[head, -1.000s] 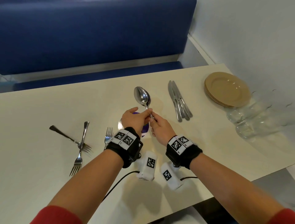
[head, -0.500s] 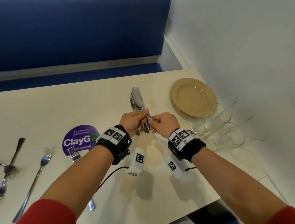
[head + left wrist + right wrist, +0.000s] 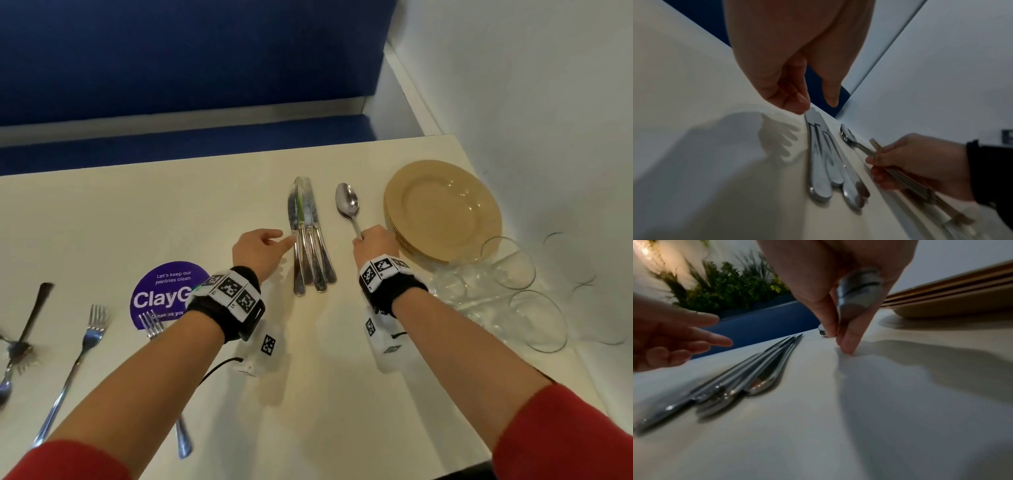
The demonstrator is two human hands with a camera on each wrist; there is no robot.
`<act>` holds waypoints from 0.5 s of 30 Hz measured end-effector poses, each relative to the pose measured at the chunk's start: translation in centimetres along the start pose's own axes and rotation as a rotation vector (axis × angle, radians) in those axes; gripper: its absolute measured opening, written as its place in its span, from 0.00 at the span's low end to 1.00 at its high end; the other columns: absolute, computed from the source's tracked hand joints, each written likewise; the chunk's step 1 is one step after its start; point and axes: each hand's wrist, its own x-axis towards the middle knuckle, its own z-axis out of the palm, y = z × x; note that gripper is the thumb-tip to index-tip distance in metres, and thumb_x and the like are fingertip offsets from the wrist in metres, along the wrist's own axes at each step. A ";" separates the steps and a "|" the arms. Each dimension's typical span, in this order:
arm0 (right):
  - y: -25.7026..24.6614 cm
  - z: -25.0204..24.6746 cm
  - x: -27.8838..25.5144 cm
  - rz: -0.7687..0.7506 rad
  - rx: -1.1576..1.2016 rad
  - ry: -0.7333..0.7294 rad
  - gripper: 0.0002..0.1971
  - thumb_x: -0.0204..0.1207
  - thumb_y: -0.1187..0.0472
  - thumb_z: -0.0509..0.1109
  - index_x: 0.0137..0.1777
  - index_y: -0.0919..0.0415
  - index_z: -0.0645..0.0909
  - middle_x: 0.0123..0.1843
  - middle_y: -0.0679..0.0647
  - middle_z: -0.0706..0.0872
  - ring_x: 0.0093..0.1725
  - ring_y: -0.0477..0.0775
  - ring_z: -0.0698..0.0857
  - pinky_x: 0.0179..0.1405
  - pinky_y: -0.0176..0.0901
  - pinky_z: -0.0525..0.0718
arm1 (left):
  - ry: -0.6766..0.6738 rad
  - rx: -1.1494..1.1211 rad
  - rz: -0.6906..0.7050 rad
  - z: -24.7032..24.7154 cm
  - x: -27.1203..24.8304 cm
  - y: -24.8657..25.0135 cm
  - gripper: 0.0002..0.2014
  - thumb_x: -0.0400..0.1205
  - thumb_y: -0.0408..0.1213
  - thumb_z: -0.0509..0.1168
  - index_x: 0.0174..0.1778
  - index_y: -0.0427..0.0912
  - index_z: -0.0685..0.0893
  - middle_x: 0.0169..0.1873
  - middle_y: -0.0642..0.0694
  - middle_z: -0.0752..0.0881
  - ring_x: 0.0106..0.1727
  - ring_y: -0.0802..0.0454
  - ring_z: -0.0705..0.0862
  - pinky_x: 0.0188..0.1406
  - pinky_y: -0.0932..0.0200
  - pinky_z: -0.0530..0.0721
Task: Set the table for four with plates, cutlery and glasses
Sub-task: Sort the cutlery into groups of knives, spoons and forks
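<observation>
A stack of spoons [image 3: 346, 200] lies with its bowls on the table between the knives and the plates. My right hand [image 3: 373, 241] grips the spoon handles [image 3: 859, 288], its fingertips down on the tabletop. Several knives [image 3: 308, 236] lie side by side, handles toward me. My left hand [image 3: 263, 250] hovers at their left, fingers relaxed, its index tip at the leftmost knife and holding nothing. A stack of tan plates [image 3: 442, 209] stands right of the spoons. Clear glasses [image 3: 507, 270] cluster at the right edge. Forks [image 3: 85, 342] lie scattered at the left.
A round purple sticker [image 3: 164, 291] marks the table left of my left wrist. The white wall [image 3: 548, 120] runs along the table's right side, close behind the glasses. A blue bench [image 3: 188, 51] lines the far edge. Bare tabletop [image 3: 325, 377] lies between my forearms.
Both hands held the spoons together over the table before. Now the left hand has let go, and the right hand has carried them right and lowered them beside the plates.
</observation>
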 end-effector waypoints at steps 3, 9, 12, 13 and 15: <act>-0.5 0.3 0.6 -0.030 -0.136 0.023 0.11 0.80 0.57 0.65 0.44 0.63 0.85 0.39 0.56 0.83 0.38 0.57 0.80 0.35 0.40 0.76 | -0.019 0.117 0.008 0.4 0.4 -0.3 0.22 0.76 0.46 0.73 0.63 0.41 0.83 0.48 0.45 0.88 0.51 0.48 0.88 0.61 0.51 0.83; -1.0 0.8 1.4 -0.076 -0.118 0.004 0.09 0.76 0.60 0.67 0.35 0.59 0.82 0.34 0.54 0.82 0.36 0.55 0.80 0.33 0.37 0.73 | -0.016 0.122 0.006 1.5 1.1 -0.3 0.22 0.77 0.41 0.73 0.65 0.40 0.82 0.49 0.44 0.89 0.53 0.47 0.88 0.63 0.55 0.81; -1.2 1.0 1.4 -0.089 -0.069 0.001 0.09 0.76 0.61 0.67 0.34 0.59 0.81 0.29 0.51 0.79 0.35 0.55 0.79 0.32 0.37 0.72 | -0.006 0.130 0.012 2.0 1.4 -0.2 0.20 0.77 0.39 0.72 0.65 0.41 0.82 0.46 0.46 0.88 0.54 0.50 0.86 0.60 0.62 0.79; -1.2 1.1 1.3 -0.095 -0.061 -0.002 0.09 0.76 0.61 0.67 0.35 0.60 0.82 0.29 0.52 0.79 0.35 0.55 0.79 0.32 0.37 0.71 | 0.002 0.128 0.013 2.2 1.4 -0.2 0.19 0.77 0.38 0.72 0.64 0.41 0.82 0.45 0.46 0.89 0.53 0.50 0.86 0.60 0.62 0.79; -1.2 1.3 1.1 -0.121 -0.043 -0.002 0.09 0.76 0.60 0.67 0.40 0.63 0.86 0.35 0.55 0.85 0.35 0.54 0.79 0.33 0.37 0.73 | 0.019 0.116 0.018 2.5 1.5 -0.4 0.19 0.75 0.35 0.74 0.62 0.42 0.83 0.42 0.45 0.89 0.51 0.48 0.88 0.62 0.56 0.81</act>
